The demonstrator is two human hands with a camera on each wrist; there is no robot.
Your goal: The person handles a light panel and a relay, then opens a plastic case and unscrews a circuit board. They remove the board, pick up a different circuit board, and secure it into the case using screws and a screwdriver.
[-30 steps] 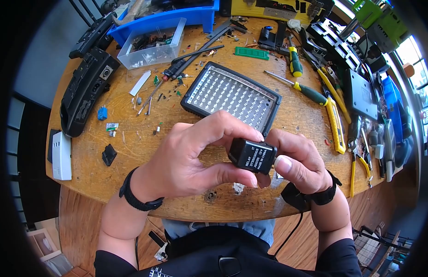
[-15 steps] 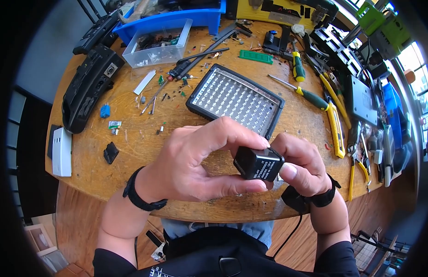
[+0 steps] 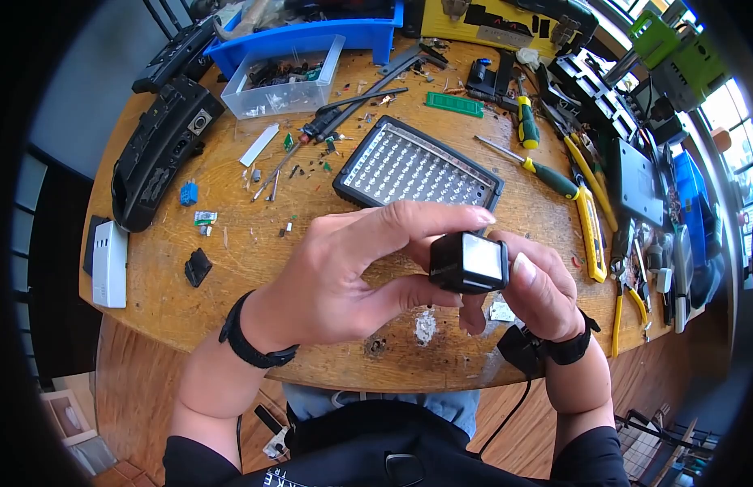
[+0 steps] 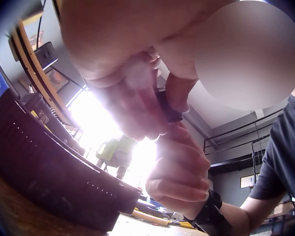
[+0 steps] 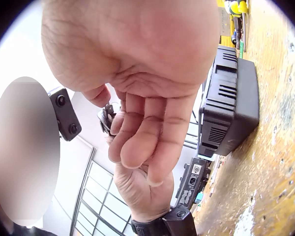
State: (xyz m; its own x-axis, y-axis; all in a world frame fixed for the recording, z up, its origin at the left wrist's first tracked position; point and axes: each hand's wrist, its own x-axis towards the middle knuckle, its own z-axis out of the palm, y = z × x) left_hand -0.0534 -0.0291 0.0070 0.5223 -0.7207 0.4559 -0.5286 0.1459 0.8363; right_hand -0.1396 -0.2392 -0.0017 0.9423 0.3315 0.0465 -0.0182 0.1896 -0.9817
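Observation:
A small black relay [image 3: 451,263] is held between both hands over the front of the table, a pale shiny face turned up. My left hand [image 3: 344,272] pinches it from the left between thumb and fingers. From the right, the thumb and fingers of my right hand [image 3: 540,284] hold its other end. In the right wrist view metal pins show on the relay [image 5: 107,118] near the right fingertips. Only a dark part of the relay [image 4: 169,105] is visible in the left wrist view. Behind the hands lies an LED light panel [image 3: 421,166].
A clear bin [image 3: 283,96] of parts stands beside a blue tray [image 3: 307,36] at the back. Screwdrivers [image 3: 553,178], a yellow cutter [image 3: 590,235] and pliers [image 3: 628,302] lie right. Left are a long black device [image 3: 161,158] and a white power strip [image 3: 110,264].
Both hands have turned the relay and shifted it slightly right. Its printed lettering has turned out of sight, and a pale shiny face shows instead.

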